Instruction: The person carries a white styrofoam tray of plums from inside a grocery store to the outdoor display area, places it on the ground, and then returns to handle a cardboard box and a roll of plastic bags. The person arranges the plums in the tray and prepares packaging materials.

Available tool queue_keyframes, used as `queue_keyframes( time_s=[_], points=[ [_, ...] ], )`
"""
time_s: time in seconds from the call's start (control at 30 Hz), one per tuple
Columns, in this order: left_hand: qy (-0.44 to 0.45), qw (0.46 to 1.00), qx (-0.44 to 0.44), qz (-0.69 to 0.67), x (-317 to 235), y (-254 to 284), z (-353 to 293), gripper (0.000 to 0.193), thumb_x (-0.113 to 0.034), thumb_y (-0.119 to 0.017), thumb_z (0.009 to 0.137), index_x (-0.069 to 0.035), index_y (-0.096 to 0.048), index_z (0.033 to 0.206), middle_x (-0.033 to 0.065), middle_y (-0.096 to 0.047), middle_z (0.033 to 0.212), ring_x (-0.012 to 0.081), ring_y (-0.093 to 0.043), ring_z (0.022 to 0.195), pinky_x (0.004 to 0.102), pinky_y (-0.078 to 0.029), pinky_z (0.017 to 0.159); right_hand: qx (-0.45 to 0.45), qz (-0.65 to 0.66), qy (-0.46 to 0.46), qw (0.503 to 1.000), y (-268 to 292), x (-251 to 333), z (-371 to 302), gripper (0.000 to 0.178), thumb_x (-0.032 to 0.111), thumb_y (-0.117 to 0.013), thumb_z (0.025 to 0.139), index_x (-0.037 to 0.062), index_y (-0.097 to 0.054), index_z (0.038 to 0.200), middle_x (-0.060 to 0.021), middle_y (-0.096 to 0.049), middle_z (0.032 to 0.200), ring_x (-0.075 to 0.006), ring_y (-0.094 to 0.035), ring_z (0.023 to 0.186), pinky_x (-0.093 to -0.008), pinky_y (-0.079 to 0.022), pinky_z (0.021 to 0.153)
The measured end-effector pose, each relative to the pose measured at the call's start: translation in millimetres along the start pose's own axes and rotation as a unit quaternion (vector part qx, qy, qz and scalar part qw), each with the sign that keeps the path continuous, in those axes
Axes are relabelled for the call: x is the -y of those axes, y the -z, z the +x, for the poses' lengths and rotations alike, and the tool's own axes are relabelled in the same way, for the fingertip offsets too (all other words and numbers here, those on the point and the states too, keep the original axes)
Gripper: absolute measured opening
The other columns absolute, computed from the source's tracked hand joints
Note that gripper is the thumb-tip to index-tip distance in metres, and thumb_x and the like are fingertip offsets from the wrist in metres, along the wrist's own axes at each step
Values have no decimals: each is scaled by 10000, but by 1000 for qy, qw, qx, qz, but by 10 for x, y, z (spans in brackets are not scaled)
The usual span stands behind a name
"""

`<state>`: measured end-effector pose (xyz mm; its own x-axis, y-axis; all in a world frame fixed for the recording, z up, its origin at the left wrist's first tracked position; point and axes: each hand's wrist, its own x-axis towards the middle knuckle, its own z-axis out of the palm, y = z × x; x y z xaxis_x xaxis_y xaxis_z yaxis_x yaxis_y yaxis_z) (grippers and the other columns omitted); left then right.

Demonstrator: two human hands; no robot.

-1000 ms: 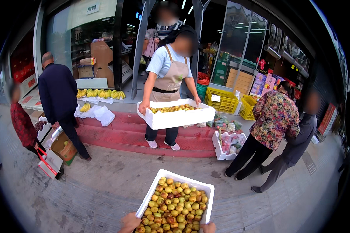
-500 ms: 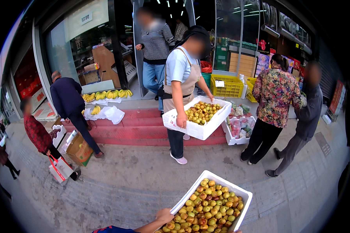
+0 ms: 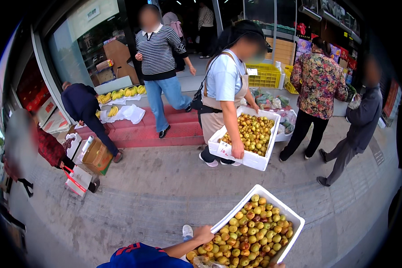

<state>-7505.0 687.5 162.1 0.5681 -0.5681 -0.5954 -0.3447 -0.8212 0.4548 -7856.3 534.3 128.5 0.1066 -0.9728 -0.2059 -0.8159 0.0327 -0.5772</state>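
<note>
A white foam box [image 3: 260, 189] full of round yellow-green and reddish-brown fruits [image 3: 250, 230], which look like jujubes, is in front of me at the lower edge. My left hand [image 3: 204, 234] grips its left wall, fingers closed on the rim. Of my right hand [image 3: 278, 265] only a little shows, at the near right corner of the box, where it appears to hold the wall. A crumpled clear plastic bag [image 3: 208, 262] lies on the fruits at the near end. Ahead, a person in a beige apron carries a similar foam box [image 3: 228, 151] of the same fruits with both hands.
Red steps [image 3: 178, 134] lead up to a shop entrance. A person in a striped top [image 3: 163, 53] walks on them. Bananas [image 3: 120, 94] and a cardboard box [image 3: 97, 155] are at the left. Two people stand at the right, near bagged produce [image 3: 283, 118] and a yellow crate [image 3: 264, 76].
My box has shifted slightly right and up in view. The aproned person has come nearer and to the right with their box. The striped-top person has stepped down onto the steps.
</note>
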Motion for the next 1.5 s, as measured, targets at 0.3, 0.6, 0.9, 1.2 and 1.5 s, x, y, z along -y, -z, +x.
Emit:
queue_keyframes(
  time_s=[0.3, 0.6, 0.9, 1.2, 1.5],
  points=[
    [-14, 999, -42, 0, -465, -674, -319, 246, -167, -513, 714, -85, -605, 926, 163, -613, 835, 341, -580, 794, 442, -454, 677, 5, -6, 16, 1000, 518, -617, 155, 421, 315, -529, 721, -101, -556, 777, -263, -566, 701, -373, -549, 669, -457, -423, 610],
    [-4, 999, -43, 1, -1053, -1196, -416, 244, -158, -510, 711, -77, -613, 916, 175, -611, 835, 356, -579, 790, 442, -453, 681, 10, 22, -6, 1000, 788, -1332, 446, 420, 320, -529, 710, -97, -559, 742, -244, -554, 643, -344, -520, 600, -447, -411, 576],
    [-40, 998, -24, 42, -1795, -1349, -177, 284, -128, -528, 719, -104, -610, 990, 166, -617, 830, 338, -584, 785, 420, -461, 677, -37, 78, -285, 955, 1068, -1338, 847, 385, 177, -619, 553, -82, -530, 823, -217, -566, 815, -329, -544, 766, -373, -420, 743],
    [-92, 995, -14, 19, -2335, -1334, -116, 239, -104, -525, 717, -46, -596, 937, 184, -610, 821, 339, -584, 795, 427, -450, 702, -93, 141, -262, 950, 1376, -1439, 1065, 260, 65, -562, 561, -82, -446, 740, -156, -488, 738, -241, -454, 652, -365, -415, 626],
    [-119, 990, -27, -69, -2708, -1589, -16, 246, -66, -521, 691, -18, -603, 917, 212, -599, 852, 349, -570, 841, 426, -445, 732, -82, 11, -92, 992, 1753, -1418, 1349, 389, 273, -638, 602, -93, -557, 707, -136, -514, 596, -232, -460, 552, -406, -403, 547]
  ],
)
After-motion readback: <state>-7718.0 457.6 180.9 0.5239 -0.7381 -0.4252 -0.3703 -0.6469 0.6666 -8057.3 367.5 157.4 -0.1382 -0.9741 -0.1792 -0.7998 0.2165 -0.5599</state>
